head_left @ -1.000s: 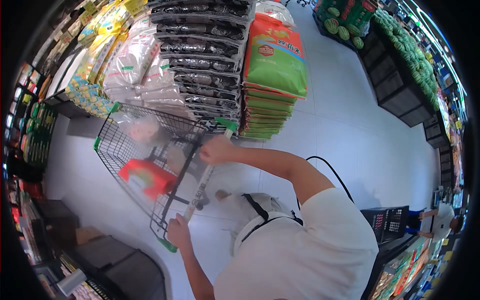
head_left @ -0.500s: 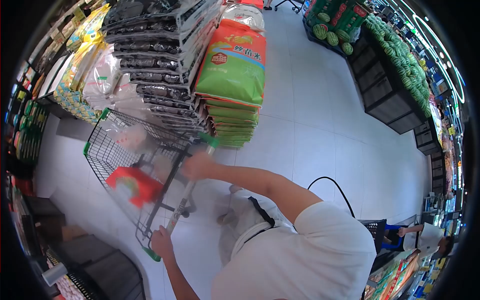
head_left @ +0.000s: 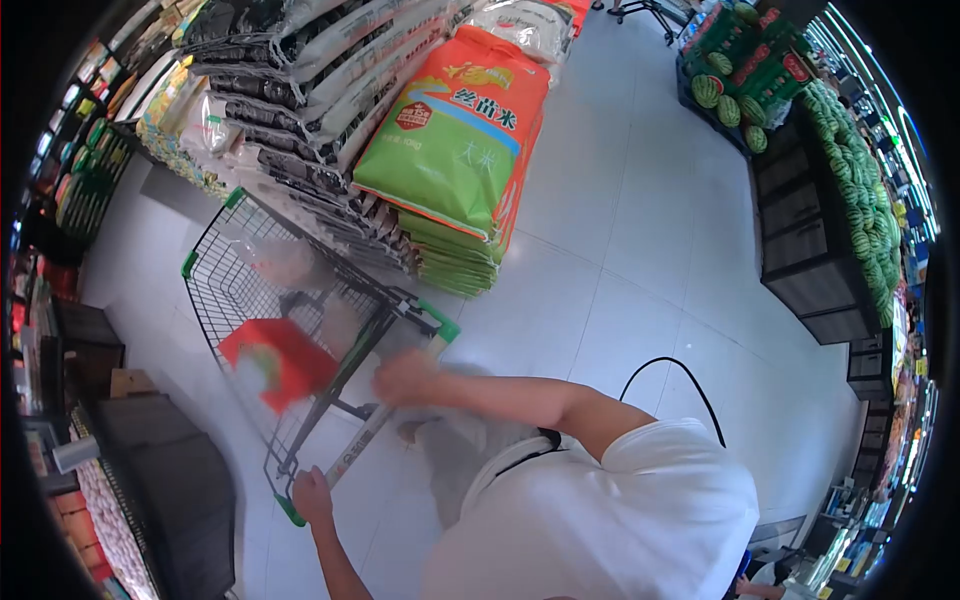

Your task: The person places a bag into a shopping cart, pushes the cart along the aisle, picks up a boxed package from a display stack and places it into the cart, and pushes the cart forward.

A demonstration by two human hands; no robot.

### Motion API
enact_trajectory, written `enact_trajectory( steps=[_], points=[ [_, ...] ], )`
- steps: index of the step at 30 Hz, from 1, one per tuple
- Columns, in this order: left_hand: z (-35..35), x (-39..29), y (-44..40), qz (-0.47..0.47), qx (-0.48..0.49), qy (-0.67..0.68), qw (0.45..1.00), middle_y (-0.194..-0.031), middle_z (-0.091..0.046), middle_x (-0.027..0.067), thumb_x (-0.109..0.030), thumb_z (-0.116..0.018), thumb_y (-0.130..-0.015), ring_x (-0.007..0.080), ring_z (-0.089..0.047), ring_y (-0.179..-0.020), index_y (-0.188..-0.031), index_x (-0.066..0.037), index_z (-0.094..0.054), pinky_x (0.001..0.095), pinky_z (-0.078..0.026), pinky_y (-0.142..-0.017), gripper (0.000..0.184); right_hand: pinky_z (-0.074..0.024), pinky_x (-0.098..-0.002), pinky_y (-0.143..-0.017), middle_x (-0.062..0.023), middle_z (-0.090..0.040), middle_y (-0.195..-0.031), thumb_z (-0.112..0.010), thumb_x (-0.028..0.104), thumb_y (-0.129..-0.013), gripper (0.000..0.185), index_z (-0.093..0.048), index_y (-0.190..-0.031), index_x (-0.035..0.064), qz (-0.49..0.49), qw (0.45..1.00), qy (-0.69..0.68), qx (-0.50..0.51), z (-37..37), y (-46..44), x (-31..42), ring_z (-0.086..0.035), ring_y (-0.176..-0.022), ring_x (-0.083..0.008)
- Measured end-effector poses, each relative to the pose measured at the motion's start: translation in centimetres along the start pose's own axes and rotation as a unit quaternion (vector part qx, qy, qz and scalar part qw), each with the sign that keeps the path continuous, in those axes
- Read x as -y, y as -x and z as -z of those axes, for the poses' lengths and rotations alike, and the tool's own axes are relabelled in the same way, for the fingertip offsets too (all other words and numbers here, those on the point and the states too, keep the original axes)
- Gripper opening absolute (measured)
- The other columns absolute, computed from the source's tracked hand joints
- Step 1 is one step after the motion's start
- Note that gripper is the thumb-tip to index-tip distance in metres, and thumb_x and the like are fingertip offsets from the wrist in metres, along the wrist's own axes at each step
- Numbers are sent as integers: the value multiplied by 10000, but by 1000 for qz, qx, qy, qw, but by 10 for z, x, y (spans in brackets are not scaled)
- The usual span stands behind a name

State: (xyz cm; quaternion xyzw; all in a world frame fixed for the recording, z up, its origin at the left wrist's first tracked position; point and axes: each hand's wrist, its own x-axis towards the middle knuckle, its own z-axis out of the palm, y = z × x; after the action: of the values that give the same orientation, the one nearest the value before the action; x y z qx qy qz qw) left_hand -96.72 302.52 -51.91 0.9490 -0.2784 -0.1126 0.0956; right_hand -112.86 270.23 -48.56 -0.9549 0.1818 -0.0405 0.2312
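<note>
A wire shopping cart (head_left: pixel 232 285) with green corners stands at my left front, tilted across the view. The fingers of my left hand (head_left: pixel 312 495) are wrapped round the near end of the cart's handle (head_left: pixel 355 447). Farther along that handle is my right hand (head_left: pixel 405 378), closed on it and somewhat blurred. Inside the basket lie a red package (head_left: pixel 280 360) with a green and white patch, and a clear plastic bag (head_left: pixel 283 262) with pale contents. A second pale bag beside the red package is too blurred to make out.
Stacked rice bags, the top one orange and green (head_left: pixel 450 140), rise just beyond the cart. Dark-wrapped sacks (head_left: pixel 300 100) stand left of them. Watermelons (head_left: pixel 708 92) and a long watermelon stand (head_left: pixel 815 230) line the right. A dark display unit (head_left: pixel 170 490) is at lower left.
The view has swung, so the rice stack and watermelons sit differently. Cart and hands moved together, with the right hand lower in view. The person with the blue-handled basket has mostly dropped out of view.
</note>
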Motion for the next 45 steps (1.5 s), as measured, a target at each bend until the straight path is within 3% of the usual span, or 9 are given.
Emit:
enact_trajectory(
  steps=[2,16,19,25,34,40,45],
  points=[
    [-32,-10,18,5,-9,22,1000,-715,-585,216,-356,-503,-937,431,-577,-712,-692,3,-556,525,-424,-648,438,-537,-434,-571,-88,-654,-661,-501,317,-894,378,-662,-643,86,18,999,31,-6,-9,20,-16,-651,-573,-309],
    [-74,-108,159,34,-16,35,999,-709,-611,219,-365,-508,-920,431,-602,-708,-698,12,-590,522,-431,-631,445,-526,-423,-576,-92,-616,-629,-534,304,-872,339,-642,-631,92,65,996,11,-60,18,166,-74,-637,-573,-305],
    [-78,-129,192,22,-32,29,999,-707,-620,219,-362,-513,-922,420,-613,-699,-698,15,-594,521,-438,-630,446,-515,-416,-571,-98,-622,-647,-540,300,-869,333,-635,-622,97,159,980,27,-121,25,198,-94,-641,-588,-295],
    [-104,-172,254,46,-37,34,998,-732,-630,212,-360,-518,-920,420,-615,-712,-703,12,-612,513,-454,-646,440,-508,-426,-555,-87,-620,-693,-526,295,-860,273,-608,-688,100,121,990,57,-49,20,254,-122,-638,-608,-298],
    [-168,-240,328,57,-54,48,996,-729,-648,206,-372,-522,-904,421,-628,-700,-730,-11,-654,529,-461,-627,422,-540,-420,-665,-88,-663,-709,-500,337,-893,361,-652,-667,100,94,993,72,-24,35,327,-185,-677,-687,-278],
    [-207,-289,353,81,-58,45,994,-725,-636,229,-361,-519,-903,430,-621,-695,-696,10,-621,541,-453,-624,437,-526,-407,-557,-74,-619,-614,-536,306,-855,335,-625,-601,106,161,979,72,-104,54,355,-237,-645,-570,-264],
    [-242,-331,377,103,-72,54,991,-726,-629,246,-352,-531,-903,446,-614,-712,-722,17,-629,554,-451,-643,423,-517,-403,-527,-80,-606,-594,-547,295,-844,334,-618,-580,105,210,969,70,-110,62,382,-277,-629,-530,-268]
  ],
)
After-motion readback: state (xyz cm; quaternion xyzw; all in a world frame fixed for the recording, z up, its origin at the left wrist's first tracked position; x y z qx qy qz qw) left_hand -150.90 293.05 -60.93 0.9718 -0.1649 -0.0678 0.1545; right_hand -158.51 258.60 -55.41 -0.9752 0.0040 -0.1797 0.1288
